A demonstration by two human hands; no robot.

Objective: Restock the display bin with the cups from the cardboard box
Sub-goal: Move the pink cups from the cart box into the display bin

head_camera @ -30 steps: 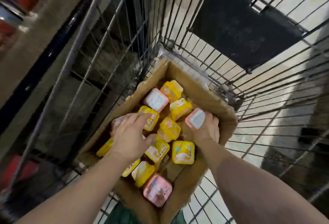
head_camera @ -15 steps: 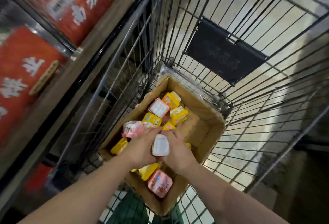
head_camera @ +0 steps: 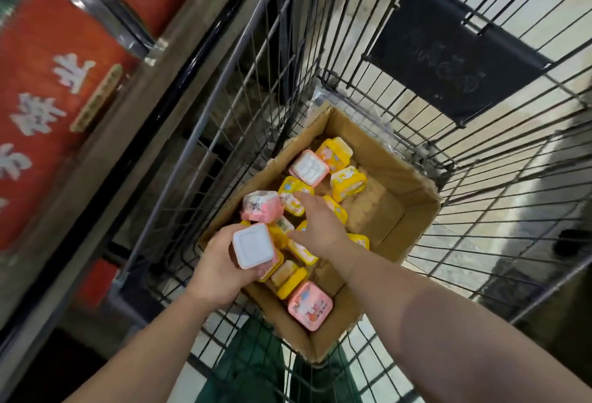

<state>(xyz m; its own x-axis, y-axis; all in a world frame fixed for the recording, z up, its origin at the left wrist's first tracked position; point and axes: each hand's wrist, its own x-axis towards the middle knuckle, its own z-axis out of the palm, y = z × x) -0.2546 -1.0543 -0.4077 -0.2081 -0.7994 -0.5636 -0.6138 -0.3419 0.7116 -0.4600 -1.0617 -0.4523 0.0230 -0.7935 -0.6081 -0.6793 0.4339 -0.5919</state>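
Observation:
An open cardboard box (head_camera: 413,210) sits inside a black wire bin (head_camera: 499,159). It holds several square yellow cups (head_camera: 347,183) and a few pink ones, one at the far end (head_camera: 309,168) and one at the near end (head_camera: 309,305). My left hand (head_camera: 217,271) grips a pink cup (head_camera: 253,245) bottom up over the box's left edge. Another pink cup (head_camera: 261,207) lies on its side just beyond it; whether my fingers hold it is unclear. My right hand (head_camera: 320,226) reaches down onto the yellow cups with fingers spread.
A black sign panel (head_camera: 448,53) hangs on the bin's far wire wall. Left of the bin runs a shelf edge with red packages (head_camera: 48,98) bearing white characters. My green trousers (head_camera: 250,367) show through the wires below the box.
My right hand lifted a pink cup from the box's right side and passed it to my left hand, which now holds it. My right hand has gone back down onto the yellow cups.

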